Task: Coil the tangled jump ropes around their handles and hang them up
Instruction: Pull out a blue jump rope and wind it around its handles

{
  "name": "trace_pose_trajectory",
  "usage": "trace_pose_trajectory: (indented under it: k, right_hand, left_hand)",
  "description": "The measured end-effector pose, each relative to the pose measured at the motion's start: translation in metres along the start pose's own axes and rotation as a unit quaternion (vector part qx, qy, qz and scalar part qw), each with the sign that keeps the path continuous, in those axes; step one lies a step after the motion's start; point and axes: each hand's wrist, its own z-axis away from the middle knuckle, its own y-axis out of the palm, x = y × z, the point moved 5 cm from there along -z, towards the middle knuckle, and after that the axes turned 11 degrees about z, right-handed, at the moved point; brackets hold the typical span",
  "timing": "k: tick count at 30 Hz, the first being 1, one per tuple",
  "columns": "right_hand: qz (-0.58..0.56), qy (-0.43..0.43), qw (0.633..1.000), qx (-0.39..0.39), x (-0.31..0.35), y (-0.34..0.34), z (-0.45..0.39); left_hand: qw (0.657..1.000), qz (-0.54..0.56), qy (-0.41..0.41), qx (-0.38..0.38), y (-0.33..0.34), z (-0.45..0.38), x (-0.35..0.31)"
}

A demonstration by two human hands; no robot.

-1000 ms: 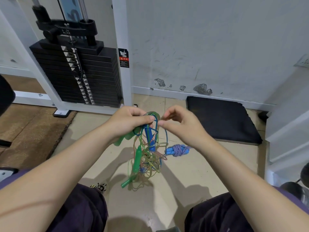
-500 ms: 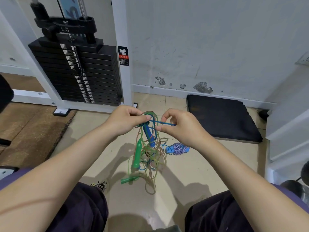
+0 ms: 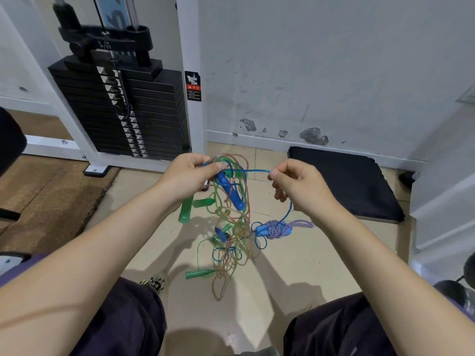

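Over the last second the right hand point(image 3: 295, 186) had drawn away from the left hand point(image 3: 189, 178), and a length of blue cord point(image 3: 253, 171) that had been buried in the bundle now ran taut between them at mid-frame. The right thumb and forefinger were pinched on that cord; the left fingers were curled tight round the top of the tangle of jump ropes point(image 3: 228, 214), which hung below it with a blue handle point(image 3: 231, 192) slanting down and a green handle point(image 3: 185, 209) beneath the wrist. The lower loops trailed onto the floor, near a blue handle wrapped in purple rope point(image 3: 276, 228) lying just right of centre. I judged the blue rope was being teased free — early work, nothing coiled or hung yet.

The floor point(image 3: 295, 265) was pale tile, with a black mat point(image 3: 347, 181) at right against a scuffed white wall point(image 3: 321, 73). A black weight stack point(image 3: 123, 109) in a white frame stood upper left, brown matting point(image 3: 46, 196) beside it.
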Motion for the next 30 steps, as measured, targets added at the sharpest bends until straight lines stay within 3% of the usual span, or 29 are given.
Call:
trace_pose_trajectory:
  k: [7, 13, 17, 23, 30]
  right_hand:
    - [-0.068, -0.038, 0.992, 0.103, 0.011, 0.028, 0.011]
    - [0.082, -0.073, 0.993, 0.045, 0.014, 0.032, 0.006]
    - [0.118, -0.081, 0.990, 0.020, 0.013, 0.029, 0.007]
    - [0.093, -0.074, 0.993, -0.012, 0.009, 0.019, 0.005]
    - [-0.016, -0.063, 0.996, 0.068, 0.007, 0.029, 0.007]
  left_hand:
    - [0.996, 0.031, -0.010, 0.088, 0.019, 0.007, 0.006]
    - [0.996, 0.022, -0.005, 0.090, 0.025, 0.011, 0.004]
    - [0.996, 0.024, -0.018, 0.081, 0.022, 0.010, 0.007]
    - [0.992, 0.092, -0.032, 0.080, 0.015, 0.003, 0.009]
    - [0.979, 0.142, -0.036, 0.139, 0.016, 0.002, 0.006]
